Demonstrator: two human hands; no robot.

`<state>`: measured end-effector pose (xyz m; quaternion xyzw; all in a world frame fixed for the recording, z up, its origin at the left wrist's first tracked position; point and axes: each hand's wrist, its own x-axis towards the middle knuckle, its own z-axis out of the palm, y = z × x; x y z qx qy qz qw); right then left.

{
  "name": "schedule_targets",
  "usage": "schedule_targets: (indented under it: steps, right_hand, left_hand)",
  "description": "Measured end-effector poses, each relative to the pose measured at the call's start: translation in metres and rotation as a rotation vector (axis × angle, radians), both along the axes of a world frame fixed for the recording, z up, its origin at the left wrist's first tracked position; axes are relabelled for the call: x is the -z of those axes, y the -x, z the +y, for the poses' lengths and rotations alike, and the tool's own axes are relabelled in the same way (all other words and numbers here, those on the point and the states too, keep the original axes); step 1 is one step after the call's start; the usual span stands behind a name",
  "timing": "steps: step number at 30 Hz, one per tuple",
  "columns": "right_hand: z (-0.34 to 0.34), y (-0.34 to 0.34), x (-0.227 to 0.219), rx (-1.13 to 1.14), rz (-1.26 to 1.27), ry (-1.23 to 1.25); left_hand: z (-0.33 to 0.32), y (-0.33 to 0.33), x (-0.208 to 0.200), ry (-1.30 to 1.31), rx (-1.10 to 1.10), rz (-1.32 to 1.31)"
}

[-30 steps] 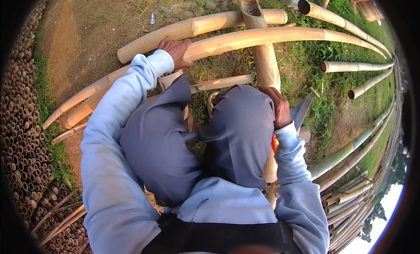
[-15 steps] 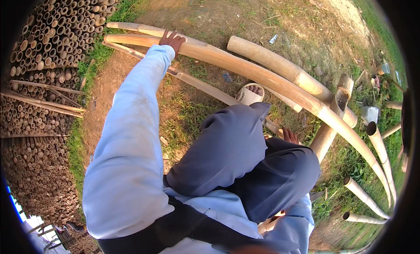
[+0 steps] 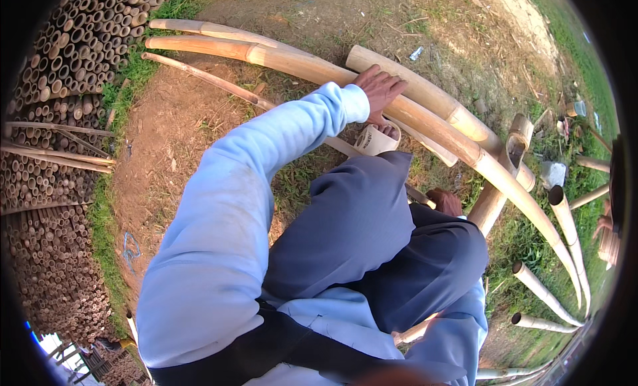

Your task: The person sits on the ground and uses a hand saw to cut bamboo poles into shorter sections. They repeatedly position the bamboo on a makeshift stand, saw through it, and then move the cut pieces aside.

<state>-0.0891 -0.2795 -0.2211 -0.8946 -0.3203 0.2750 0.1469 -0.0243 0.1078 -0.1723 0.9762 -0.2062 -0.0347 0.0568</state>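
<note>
A sunlit yard of bare dirt and patchy grass (image 3: pixel 176 163) spreads beneath my remote headcam. At far left, a stack of cut bamboo (image 3: pixel 63 73) shows its round ends, with slim loose poles (image 3: pixel 60 155) lying across it. Just right of the stack, a blue cord (image 3: pixel 131 246) lies on the dirt.

Next come the left ends of three lengths: a pale pole (image 3: pixel 232 32) at the back, the long bamboo pole (image 3: pixel 292 59) under the wearer's hand, and a thin strip (image 3: pixel 226 87) nearest me. The long pole curves across the view toward the lower right.

The left hand (image 3: pixel 380 90) lies on the long pole, fingers spread over its top and not visibly closing around it. Half a second ago it rested near the pole's left end; now it sits farther right, so by my reading its contact is closer to the pole's middle, with the left end unattended.

Below that hand is a sandalled foot (image 3: pixel 377 141); just beyond the pole lies a short thick bamboo (image 3: pixel 419 80). The right hand (image 3: pixel 446 201) shows partly past the knee; I cannot tell what its fingers do. Beside it, a notched post (image 3: pixel 490 208) passes under the long pole. Farther right, more poles (image 3: pixel 541 289) lie on grass.
</note>
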Motion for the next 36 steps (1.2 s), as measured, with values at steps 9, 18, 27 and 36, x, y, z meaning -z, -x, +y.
schedule_targets:
  steps: [9,18,27,36]
  right_hand:
    - [0.003,0.022,-0.005,0.218,0.174,0.08]
    - [0.019,0.008,-0.007,0.101,0.01,-0.008]
    - [0.036,0.008,-0.025,0.1,-0.328,-0.244]
    - [0.028,-0.017,-0.092,0.088,-0.636,-0.304]
  left_hand:
    - [0.017,-0.019,0.021,-0.051,-0.018,0.111]
    - [0.098,0.02,0.003,-0.045,-0.335,-0.033]
    - [0.179,0.117,0.055,0.933,-1.646,-0.437]
    - [0.171,0.07,0.056,2.071,-1.115,-0.319]
